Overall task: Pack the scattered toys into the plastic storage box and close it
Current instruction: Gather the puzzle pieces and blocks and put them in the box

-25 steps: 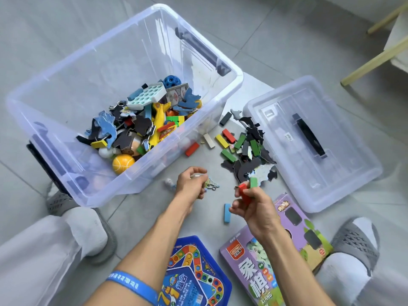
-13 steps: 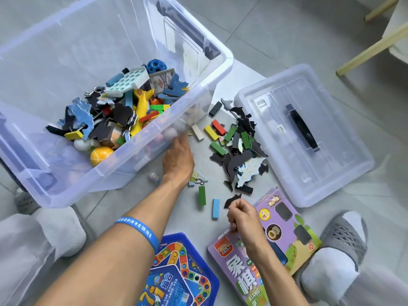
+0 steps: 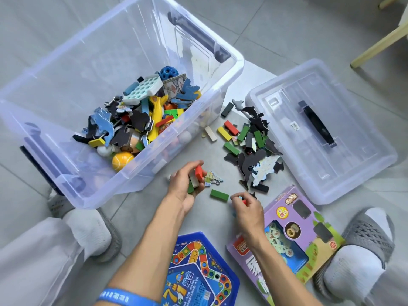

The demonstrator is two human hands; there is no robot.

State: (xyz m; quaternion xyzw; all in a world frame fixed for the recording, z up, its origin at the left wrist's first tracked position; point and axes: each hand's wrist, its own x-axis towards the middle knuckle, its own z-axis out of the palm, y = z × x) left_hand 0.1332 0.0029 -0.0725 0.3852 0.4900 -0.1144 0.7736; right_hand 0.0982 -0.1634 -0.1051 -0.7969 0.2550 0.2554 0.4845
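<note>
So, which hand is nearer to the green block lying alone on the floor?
The right hand. Its fingertips are just beside the green block's right end, apart from it. The left hand, holding several blocks, is up and to the left, a little farther away.

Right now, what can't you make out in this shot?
Head view only:
- What the right hand pinches: its fingers hide all but red and blue bits.
- Blue board game: bottom edge and forearm cut it off.
- Lid sticker print: too small.
</note>
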